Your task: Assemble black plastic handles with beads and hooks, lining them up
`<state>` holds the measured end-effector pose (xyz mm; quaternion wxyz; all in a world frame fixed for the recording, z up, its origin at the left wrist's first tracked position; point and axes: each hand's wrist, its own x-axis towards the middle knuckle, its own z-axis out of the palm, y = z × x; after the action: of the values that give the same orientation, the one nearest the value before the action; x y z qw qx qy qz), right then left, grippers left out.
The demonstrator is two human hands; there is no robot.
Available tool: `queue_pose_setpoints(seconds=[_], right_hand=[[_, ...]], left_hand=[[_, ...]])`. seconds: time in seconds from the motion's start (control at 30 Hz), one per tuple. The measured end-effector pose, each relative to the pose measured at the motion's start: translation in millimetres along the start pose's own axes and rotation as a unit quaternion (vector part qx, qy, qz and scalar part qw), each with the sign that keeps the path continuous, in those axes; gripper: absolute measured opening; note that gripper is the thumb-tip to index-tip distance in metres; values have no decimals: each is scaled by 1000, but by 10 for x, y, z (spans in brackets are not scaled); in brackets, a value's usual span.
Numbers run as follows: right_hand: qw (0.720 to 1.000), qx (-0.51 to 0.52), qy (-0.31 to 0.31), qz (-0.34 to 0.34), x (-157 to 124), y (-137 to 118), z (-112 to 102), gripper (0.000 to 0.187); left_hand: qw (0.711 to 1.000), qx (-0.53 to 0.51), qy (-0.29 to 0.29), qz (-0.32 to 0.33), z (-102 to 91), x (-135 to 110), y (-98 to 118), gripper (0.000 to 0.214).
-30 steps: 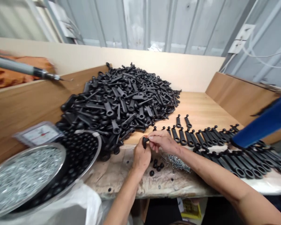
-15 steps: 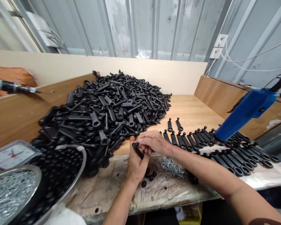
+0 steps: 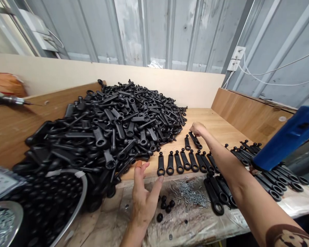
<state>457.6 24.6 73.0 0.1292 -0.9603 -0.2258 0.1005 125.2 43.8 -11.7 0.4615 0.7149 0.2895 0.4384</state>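
Note:
My left hand (image 3: 144,193) hovers open, fingers spread, over the front of the bench (image 3: 113,219), just left of a few small black caps (image 3: 166,205). My right hand (image 3: 197,129) reaches far forward. Its curled fingers close on the top end of a black lever part (image 3: 196,140) that lies beside another one (image 3: 187,142) behind a row of the same parts (image 3: 185,162). A big heap of black lever parts (image 3: 113,127) fills the left of the bench. A small pile of screws (image 3: 190,192) lies between my arms.
A metal bowl of black caps (image 3: 78,181) and a bowl of screws (image 3: 0,223) stand at the front left. A blue tool (image 3: 288,137) hangs at the right over more rows of levers (image 3: 270,178). A powered driver tip (image 3: 5,99) pokes in at the left. Wooden walls enclose the bench.
Both hands were together at the bench front on one black part. They have separated: the right hand moved forward to the far levers, the left hand opened and holds nothing.

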Motion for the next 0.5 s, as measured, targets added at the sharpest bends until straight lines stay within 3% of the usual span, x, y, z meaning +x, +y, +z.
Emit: queue_pose_setpoints(seconds=[0.27, 0.5], right_hand=[[995, -87, -36, 21, 152, 21, 272, 17], [994, -98, 14, -39, 11, 9, 184, 24]], left_hand=[[1000, 11, 3, 1, 7, -9, -91, 62], [999, 7, 34, 7, 6, -30, -121, 60]])
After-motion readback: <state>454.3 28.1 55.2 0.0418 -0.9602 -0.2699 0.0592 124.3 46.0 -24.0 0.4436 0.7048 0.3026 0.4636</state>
